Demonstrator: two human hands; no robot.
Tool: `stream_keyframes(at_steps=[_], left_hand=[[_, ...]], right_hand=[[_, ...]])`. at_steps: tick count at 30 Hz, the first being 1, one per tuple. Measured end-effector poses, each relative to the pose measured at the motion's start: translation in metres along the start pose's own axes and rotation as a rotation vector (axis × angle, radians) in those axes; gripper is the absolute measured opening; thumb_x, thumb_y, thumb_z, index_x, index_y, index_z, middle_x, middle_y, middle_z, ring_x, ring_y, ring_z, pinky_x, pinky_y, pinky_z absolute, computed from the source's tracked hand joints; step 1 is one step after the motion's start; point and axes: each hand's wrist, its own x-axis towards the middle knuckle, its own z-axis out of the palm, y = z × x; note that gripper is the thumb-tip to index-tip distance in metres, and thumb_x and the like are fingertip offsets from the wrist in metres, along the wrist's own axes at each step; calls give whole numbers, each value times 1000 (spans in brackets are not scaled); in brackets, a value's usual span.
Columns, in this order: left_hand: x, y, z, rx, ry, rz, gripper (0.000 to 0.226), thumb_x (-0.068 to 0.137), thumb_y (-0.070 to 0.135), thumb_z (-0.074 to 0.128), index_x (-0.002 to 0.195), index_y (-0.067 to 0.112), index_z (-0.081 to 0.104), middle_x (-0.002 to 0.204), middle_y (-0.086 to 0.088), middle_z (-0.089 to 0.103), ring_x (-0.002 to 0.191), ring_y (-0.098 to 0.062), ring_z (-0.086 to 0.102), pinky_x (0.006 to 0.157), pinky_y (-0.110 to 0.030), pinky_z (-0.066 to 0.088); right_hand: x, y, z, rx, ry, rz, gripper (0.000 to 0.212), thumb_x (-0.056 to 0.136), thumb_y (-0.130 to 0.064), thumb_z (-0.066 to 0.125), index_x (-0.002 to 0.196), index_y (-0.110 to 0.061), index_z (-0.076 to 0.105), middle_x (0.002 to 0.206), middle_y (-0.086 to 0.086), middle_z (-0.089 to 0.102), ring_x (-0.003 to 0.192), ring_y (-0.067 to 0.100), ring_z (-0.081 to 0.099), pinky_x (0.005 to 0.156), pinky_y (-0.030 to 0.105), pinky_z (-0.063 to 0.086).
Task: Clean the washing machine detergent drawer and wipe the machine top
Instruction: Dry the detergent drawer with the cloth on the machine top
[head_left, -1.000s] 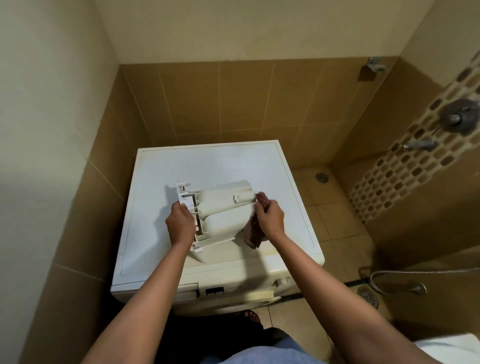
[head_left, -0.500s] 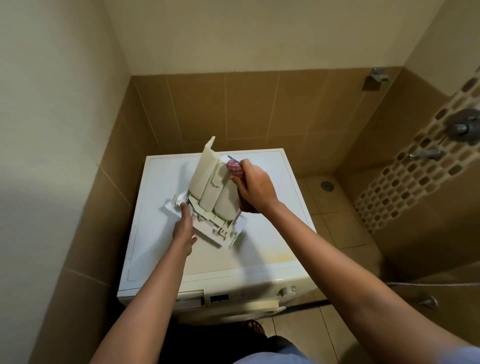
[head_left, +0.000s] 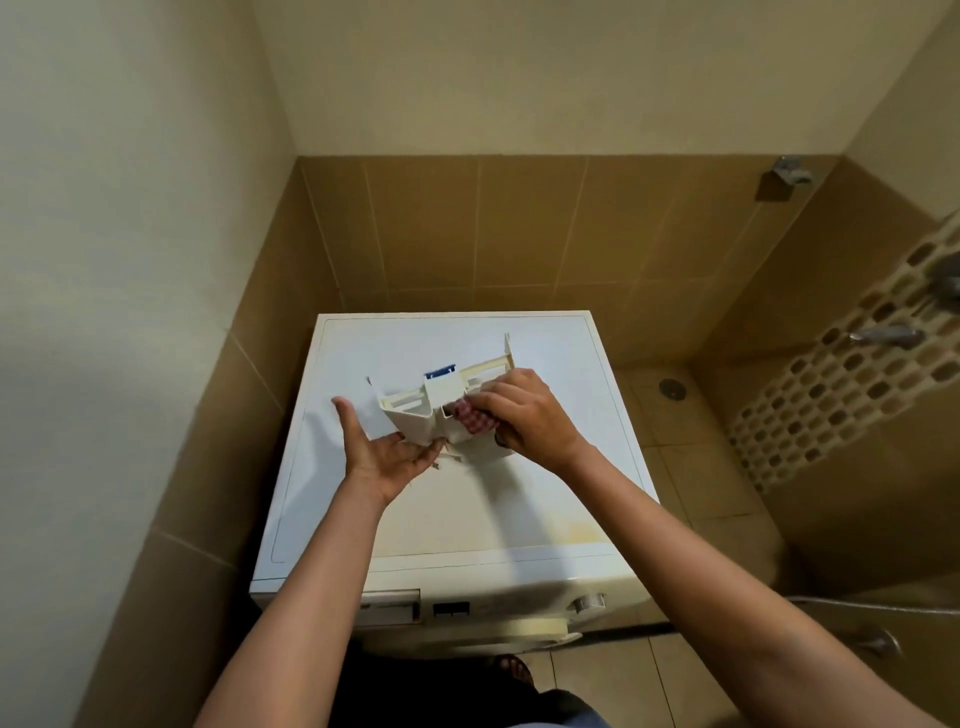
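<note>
The cream detergent drawer (head_left: 415, 413) is held above the white washing machine top (head_left: 363, 343), open side up, with a blue insert at its far end. My left hand (head_left: 376, 449) cradles it from beneath, palm up with the thumb apart. My right hand (head_left: 524, 415) grips a red checked cloth (head_left: 475, 418) and presses it into the drawer's right compartment. The drawer's empty slot (head_left: 389, 605) shows on the machine's front at the left.
The machine stands in a corner, with brown tiled walls to the left and behind. The tiled shower floor (head_left: 691, 452) with a drain (head_left: 671, 388) lies to the right. Taps (head_left: 883, 335) stick out of the mosaic wall at the right. A control knob (head_left: 589, 603) sits on the machine's front.
The drawer has been turned from underside-up, through an upright tilt, to open side up. My left hand moved beneath it. My right hand brought the cloth into a compartment.
</note>
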Motion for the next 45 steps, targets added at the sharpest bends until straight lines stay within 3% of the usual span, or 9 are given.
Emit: stream_keyframes(at_steps=[9, 12, 16, 24, 29, 33, 35, 40, 45], left_hand=[[-8, 15, 33, 231, 149, -138, 68, 81, 50, 68, 121, 5, 38, 109, -24, 50, 109, -47, 51, 83, -60, 53], [-9, 19, 37, 269, 136, -197, 51, 87, 33, 59, 121, 3, 35, 107, -28, 47, 111, -58, 44, 63, -64, 49], [-13, 16, 32, 277, 93, -139, 46, 84, 23, 54, 122, -1, 44, 114, -29, 49, 109, -56, 49, 65, -65, 52], [-13, -2, 24, 242, -22, 82, 25, 77, 5, 34, 89, 0, 55, 97, -20, 62, 93, -41, 58, 81, -59, 53], [-8, -2, 6, 194, -22, 161, 44, 59, 6, 43, 99, 4, 60, 107, -21, 60, 101, -38, 56, 95, -59, 45], [-8, -7, -15, 215, -5, 183, 63, 59, 4, 43, 119, 14, 57, 111, -14, 60, 91, -33, 59, 68, -40, 54], [-4, -10, -24, 230, -17, 200, 84, 50, 0, 44, 131, 24, 50, 116, -11, 61, 98, -34, 60, 71, -43, 56], [-3, -25, -37, 296, -41, 211, 98, 49, -3, 43, 138, 39, 45, 119, -3, 62, 106, -33, 57, 81, -47, 52], [-4, -38, -41, 340, -48, 229, 92, 54, -3, 40, 137, 37, 46, 115, -2, 65, 98, -29, 61, 75, -43, 55]], right_hand=[[-30, 4, -10, 98, -43, 159, 47, 62, 12, 72, 101, -13, 66, 88, 6, 70, 83, 17, 57, 75, 23, 43], [-22, 8, -25, 208, -126, 300, 27, 74, -5, 75, 100, -11, 70, 90, 5, 72, 82, 19, 65, 71, 31, 55], [5, 13, -48, 331, -385, 487, 36, 73, -18, 81, 107, -16, 70, 95, -6, 70, 84, 9, 65, 78, 19, 52], [13, -6, -46, 704, 15, 833, 26, 88, -32, 62, 113, -27, 59, 103, -1, 68, 96, 20, 66, 88, 45, 53], [19, -26, -37, 884, 174, 1048, 30, 90, -36, 55, 117, -23, 57, 112, 6, 67, 105, 23, 64, 96, 51, 49], [21, -28, -45, 1132, 322, 1203, 23, 94, -30, 53, 115, -22, 60, 111, 8, 70, 108, 25, 64, 99, 47, 48], [22, -28, -52, 1139, 331, 1219, 19, 97, -23, 50, 112, -22, 60, 104, 4, 72, 103, 23, 66, 98, 44, 49], [15, -30, -50, 790, 129, 1109, 24, 87, -19, 64, 110, -26, 64, 100, 2, 69, 93, 22, 67, 86, 42, 56], [11, -52, -25, 590, -140, 1037, 33, 83, -17, 70, 114, -21, 60, 97, 3, 64, 77, 12, 66, 68, 22, 56]])
